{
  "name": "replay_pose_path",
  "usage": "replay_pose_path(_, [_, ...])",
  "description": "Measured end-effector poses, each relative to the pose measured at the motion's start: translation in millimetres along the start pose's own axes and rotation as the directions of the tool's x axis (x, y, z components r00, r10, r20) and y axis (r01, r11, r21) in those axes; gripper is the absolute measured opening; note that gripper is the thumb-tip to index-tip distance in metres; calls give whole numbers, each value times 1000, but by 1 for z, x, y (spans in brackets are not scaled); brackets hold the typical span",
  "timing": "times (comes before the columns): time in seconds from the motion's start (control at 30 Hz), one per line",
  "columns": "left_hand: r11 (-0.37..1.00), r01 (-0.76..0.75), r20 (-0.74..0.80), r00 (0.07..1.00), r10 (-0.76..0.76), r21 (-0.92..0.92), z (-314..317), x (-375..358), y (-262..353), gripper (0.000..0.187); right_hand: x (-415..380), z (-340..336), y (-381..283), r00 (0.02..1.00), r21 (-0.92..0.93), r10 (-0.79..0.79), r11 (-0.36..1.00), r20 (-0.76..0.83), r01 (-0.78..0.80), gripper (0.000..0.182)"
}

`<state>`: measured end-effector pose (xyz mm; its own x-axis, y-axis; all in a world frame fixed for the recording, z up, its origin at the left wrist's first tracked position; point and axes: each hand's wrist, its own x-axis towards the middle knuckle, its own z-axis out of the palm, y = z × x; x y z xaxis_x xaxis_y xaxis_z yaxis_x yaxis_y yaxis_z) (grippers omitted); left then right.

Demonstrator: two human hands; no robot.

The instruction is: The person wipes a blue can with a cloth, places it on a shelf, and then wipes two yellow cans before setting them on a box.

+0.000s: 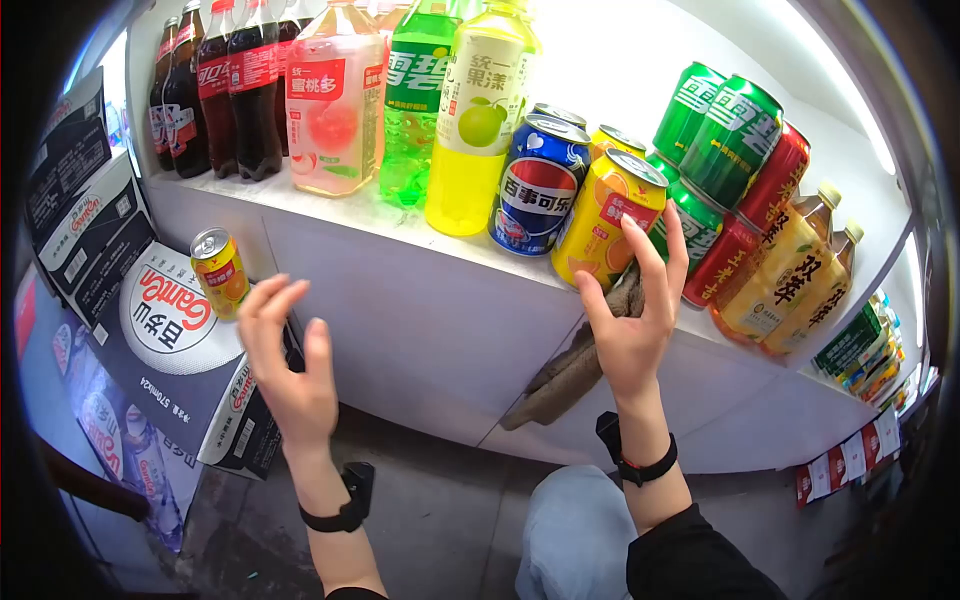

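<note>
My right hand point(640, 315) is at the shelf's front edge, fingers spread, with a fingertip and the thumb right at the front of a yellow orange-drink can point(610, 220). This can stands upright beside a blue Pepsi can point(540, 185). Partly behind that hand, a grey-brown cloth point(560, 385) hangs over the shelf edge. My left hand point(290, 370) hovers in front of the dark Ganten carton, open and holding nothing. Just beyond its fingers, another orange-drink can point(220, 275) stands upright on the carton point(165, 350).
Along the shelf point(290, 205) stand cola bottles point(250, 90), a pink peach drink point(333, 110), a Sprite bottle point(410, 110) and a yellow-green drink bottle point(475, 130). Stacked green cans point(735, 135), red cans point(725, 260) and amber bottles point(775, 285) fill the right.
</note>
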<state>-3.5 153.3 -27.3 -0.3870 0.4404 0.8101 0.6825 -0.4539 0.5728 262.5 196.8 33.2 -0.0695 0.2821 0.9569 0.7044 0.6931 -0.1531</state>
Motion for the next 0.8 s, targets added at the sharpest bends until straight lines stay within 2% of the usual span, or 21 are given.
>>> replay_pose_path(0.03, [994, 7, -20, 1000, -4, 112, -3, 1, -14, 30, 1, 1, -1, 1000, -9, 25, 1000, -6, -25, 56])
replay_pose_path(0.1, [975, 41, -106, 994, -18, 219, -11, 4, -40, 34, 5, -2, -3, 998, -38, 61, 997, -4, -61, 54])
replay_pose_path(0.23, [936, 141, -197, 977, -79, 322, -41, 4, -88, 39, 5, 1, -6, 997, -48, 74, 996, 19, -73, 56])
replay_pose_path(0.27, [924, 148, -199, 977, -80, 354, -47, 3, -96, 41, 5, 1, -3, 999, -78, 30, 997, 24, -28, 56])
replay_pose_path(0.33, [954, 200, -216, 965, -152, 223, -50, 4, -102, 42, 3, 2, -2, 996, 3, 85, 996, 10, -85, 54])
replay_pose_path(0.37, [959, 206, -215, 963, -163, 197, -49, 3, -108, 43, 2, 0, 1, 998, -6, 64, 998, 27, -64, 53])
replay_pose_path(0.47, [955, 271, -188, 951, -247, 116, -42, 1, -122, 58, 1, 1, -4, 994, 25, 100, 995, 40, -101, 55])
replay_pose_path(0.5, [954, 289, -179, 946, -271, 82, -40, 1, -124, 62, 1, 2, -5, 993, -17, 110, 994, 46, -110, 55])
replay_pose_path(0.53, [944, 310, -146, 945, -293, 115, -37, 1, -125, 70, 1, 1, -5, 992, -65, 120, 991, 48, -117, 55])
replay_pose_path(0.57, [945, 309, -144, 945, -292, 111, -35, 3, -124, 70, 1, 2, -5, 992, -70, 120, 991, 46, -116, 55])
replay_pose_path(0.63, [939, 237, -184, 963, -194, 248, -26, 6, -123, 78, 1, 2, -3, 988, 2, 142, 990, 53, -142, 53])
replay_pose_path(0.67, [914, 268, -172, 959, -224, 304, -22, 5, -122, 81, 1, 3, -5, 992, -42, 120, 992, 42, -118, 52])
replay_pose_path(0.8, [905, 252, -151, 966, -212, 342, -16, 13, -129, 88, 1, 4, -6, 995, -78, 100, 992, 28, -98, 53])
